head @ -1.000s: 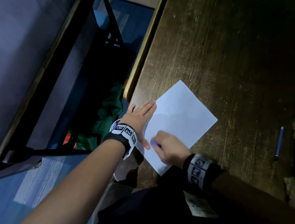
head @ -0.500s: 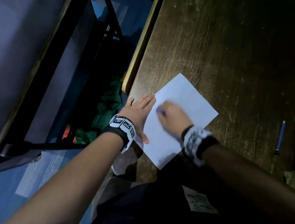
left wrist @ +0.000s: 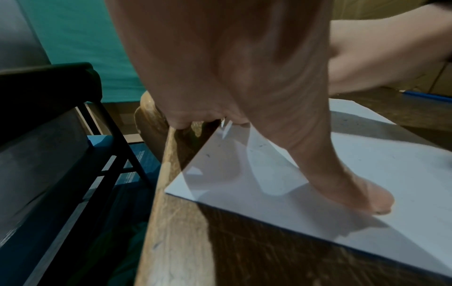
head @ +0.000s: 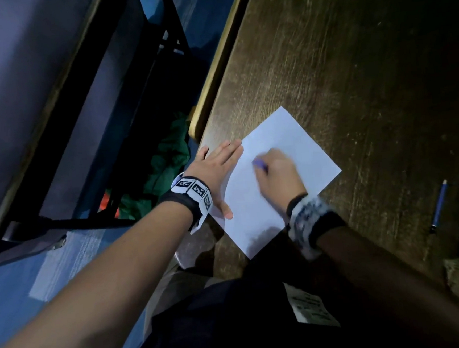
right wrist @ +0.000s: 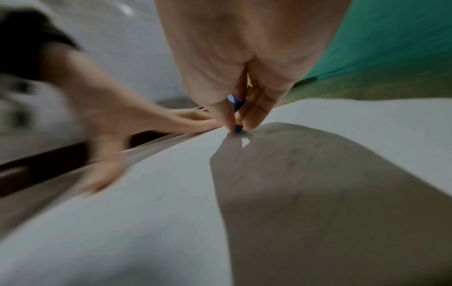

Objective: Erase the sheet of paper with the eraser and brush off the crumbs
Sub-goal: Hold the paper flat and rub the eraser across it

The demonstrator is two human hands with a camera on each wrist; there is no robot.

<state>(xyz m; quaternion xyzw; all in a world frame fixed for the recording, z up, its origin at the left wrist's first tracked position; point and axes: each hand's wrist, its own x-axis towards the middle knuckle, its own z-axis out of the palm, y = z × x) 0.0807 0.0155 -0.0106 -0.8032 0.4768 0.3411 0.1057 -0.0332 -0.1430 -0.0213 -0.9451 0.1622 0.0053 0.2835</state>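
Erasing step: right hand [head: 276,169] pinches the eraser [right wrist: 236,105] against the paper [head: 290,152]. Left hand [head: 217,169], fingers [head: 230,150] flat, pins the paper's edge. Brushing crumbs probably follows.

No words or numbers can be read anywhere. The black-and-white square patterns on the white wristband [head: 193,190] at the left wrist are code marks, not letters. The small white paper tag [head: 310,305] on the dark clothing, at about 6 o'clock in the head view, has dark print, but it is too tiny and blurry to read. The white sheet of paper [head: 284,152] on the brown wooden bench [head: 352,66] shows no writing that can be read.
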